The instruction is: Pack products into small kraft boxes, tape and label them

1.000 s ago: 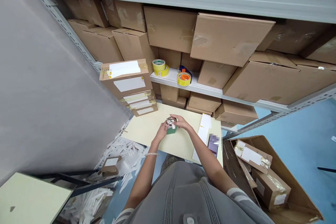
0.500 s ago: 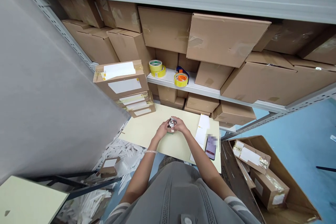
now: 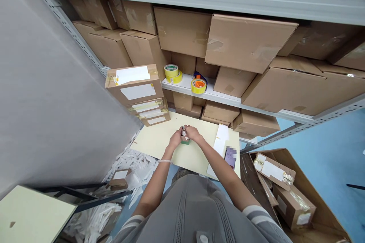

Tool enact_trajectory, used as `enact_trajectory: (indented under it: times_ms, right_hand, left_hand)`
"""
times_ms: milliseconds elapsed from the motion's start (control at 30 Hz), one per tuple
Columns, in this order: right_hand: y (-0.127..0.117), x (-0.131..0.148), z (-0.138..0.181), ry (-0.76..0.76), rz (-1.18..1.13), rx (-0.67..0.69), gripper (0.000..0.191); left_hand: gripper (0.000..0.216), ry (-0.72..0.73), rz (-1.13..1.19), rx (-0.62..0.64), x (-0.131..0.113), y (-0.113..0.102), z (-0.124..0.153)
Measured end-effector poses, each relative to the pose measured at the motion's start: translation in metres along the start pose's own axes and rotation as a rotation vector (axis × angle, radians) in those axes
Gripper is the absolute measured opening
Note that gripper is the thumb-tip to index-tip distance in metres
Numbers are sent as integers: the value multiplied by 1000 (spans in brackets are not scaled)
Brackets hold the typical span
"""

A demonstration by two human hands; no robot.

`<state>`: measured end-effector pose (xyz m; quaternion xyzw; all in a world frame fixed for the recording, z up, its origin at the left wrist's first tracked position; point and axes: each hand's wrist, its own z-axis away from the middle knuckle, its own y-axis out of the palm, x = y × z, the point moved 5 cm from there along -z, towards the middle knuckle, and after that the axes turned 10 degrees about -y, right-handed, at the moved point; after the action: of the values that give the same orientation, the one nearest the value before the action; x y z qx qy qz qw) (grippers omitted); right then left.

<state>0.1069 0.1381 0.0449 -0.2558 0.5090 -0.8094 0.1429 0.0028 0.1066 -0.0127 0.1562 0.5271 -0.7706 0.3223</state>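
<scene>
Over the cream table, my left hand (image 3: 176, 138) is closed around the left side of a small box (image 3: 186, 141), whose lower edge looks green. My right hand (image 3: 192, 133) is closed at the box's top and right side, its fingers bent inward over the opening. A shiny, silvery piece shows between the fingers, too small and too covered to name. To the right of my forearm lie white labelled sheets (image 3: 221, 138) and a phone (image 3: 230, 156).
Taped cartons (image 3: 137, 91) are stacked at the table's left. Yellow tape rolls (image 3: 173, 76) and a tape dispenser (image 3: 199, 85) sit on the shelf (image 3: 219, 96) ahead. A large open carton (image 3: 322, 201) holding parcels stands at right. Paper scraps (image 3: 137, 167) cover the floor at left.
My right fingers have curled further over the top of the small box, covering more of the shiny piece. The green lower edge shows more. The whole view has shifted slightly.
</scene>
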Motion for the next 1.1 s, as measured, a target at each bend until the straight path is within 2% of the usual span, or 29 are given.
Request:
enact_trajectory:
  times_ms: [200, 467, 567, 633, 733, 800, 833, 967, 1100]
  right_hand:
    - [-3, -13, 0, -30, 2, 25, 36]
    - [5, 3, -4, -28, -13, 22, 57]
    - [7, -1, -2, -47, -55, 35, 68]
    - [8, -10, 1, -81, -120, 54, 73]
    - [12, -22, 9, -162, -369, 104, 75]
    - [13, -28, 14, -165, -477, 85, 70]
    - [12, -31, 15, -134, -456, 48, 65]
    - [11, -32, 20, 32, -255, -81, 50]
    - [9, -25, 26, 79, -125, -182, 37]
  left_hand:
    - [70, -5, -64, 7, 1, 6, -4]
    - [65, -34, 64, -21, 1, 4, -1]
    - [64, -41, 151, -33, 6, 5, -2]
    - [62, -30, 210, -39, 10, 7, -3]
    - [57, 5, 259, -52, 11, 10, -3]
    - [56, 28, 252, -49, 9, 12, -3]
    - [55, 33, 244, -44, 7, 13, -4]
    - [52, 39, 257, -38, -1, 17, -7]
    - [45, -33, 408, -55, 3, 23, -9]
